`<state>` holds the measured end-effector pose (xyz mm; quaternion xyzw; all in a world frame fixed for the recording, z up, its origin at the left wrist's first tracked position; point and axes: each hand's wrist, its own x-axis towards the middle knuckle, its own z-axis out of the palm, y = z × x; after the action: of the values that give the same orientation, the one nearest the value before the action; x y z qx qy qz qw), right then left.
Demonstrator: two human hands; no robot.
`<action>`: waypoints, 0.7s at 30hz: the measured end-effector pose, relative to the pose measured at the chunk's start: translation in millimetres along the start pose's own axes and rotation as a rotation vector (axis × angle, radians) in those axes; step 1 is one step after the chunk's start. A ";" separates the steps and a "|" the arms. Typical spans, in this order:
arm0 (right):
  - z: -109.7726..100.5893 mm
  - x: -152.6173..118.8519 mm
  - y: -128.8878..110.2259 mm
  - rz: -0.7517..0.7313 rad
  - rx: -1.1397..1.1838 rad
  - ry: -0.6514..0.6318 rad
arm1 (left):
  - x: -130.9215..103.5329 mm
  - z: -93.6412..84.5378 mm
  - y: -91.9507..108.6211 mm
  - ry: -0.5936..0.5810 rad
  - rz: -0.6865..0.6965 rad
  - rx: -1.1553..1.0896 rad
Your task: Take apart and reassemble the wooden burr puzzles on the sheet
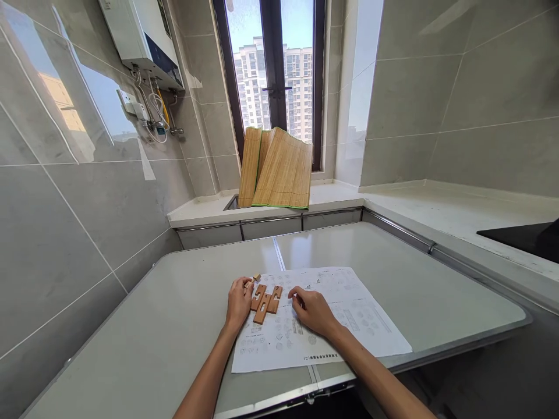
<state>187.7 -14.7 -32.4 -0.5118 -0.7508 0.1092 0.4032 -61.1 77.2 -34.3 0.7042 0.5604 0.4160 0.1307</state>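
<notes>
My left hand (239,301) rests at the left edge of the printed paper sheet (362,308), its fingers bent around a small wooden piece (257,277) whose pale end shows beyond the fingertips. Beside it lie flat, reddish-brown wooden puzzle pieces with cut-out notches: a notched piece (259,293) close to the fingers, a slotted piece (262,309) in the middle, and another notched piece (275,299) on the right. Over the sheet, to the right of these, my right hand (312,308) has loosely curved fingers, apart from each other, with nothing visible in them.
The pale folding table (174,326) has a centre seam and a metal edge. Behind it a white counter (437,203) carries a folded bamboo mat (283,171) below the window. A dark cooktop (519,240) sits at right, a white water heater (144,41) hangs upper left.
</notes>
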 end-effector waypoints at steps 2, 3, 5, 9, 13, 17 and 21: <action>-0.5 0.0 -1.1 0.002 -0.001 0.003 | 0.4 -1.7 1.0 0.011 -0.018 -0.012; -0.6 0.0 -1.5 0.003 0.001 0.003 | 0.6 -2.6 2.1 0.016 -0.026 -0.016; -0.8 0.2 -2.1 0.008 0.008 -0.001 | 0.4 -4.2 6.5 0.024 -0.035 -0.036; 0.0 2.1 -1.7 0.044 0.082 -0.007 | -3.6 -5.7 23.9 -0.021 0.003 -0.157; 2.7 5.9 1.2 0.143 0.296 0.029 | -14.0 -3.5 47.1 -0.192 0.099 -0.266; 3.5 8.9 3.7 0.181 0.439 0.027 | -26.1 -1.0 66.2 -0.332 0.219 -0.312; 0.1 10.3 2.0 0.178 0.487 0.049 | -32.8 0.1 76.6 -0.368 0.238 -0.297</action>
<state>187.4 -5.0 -28.5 -0.4662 -0.6443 0.3092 0.5215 -9.7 21.9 1.0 0.8020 0.3735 0.3711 0.2823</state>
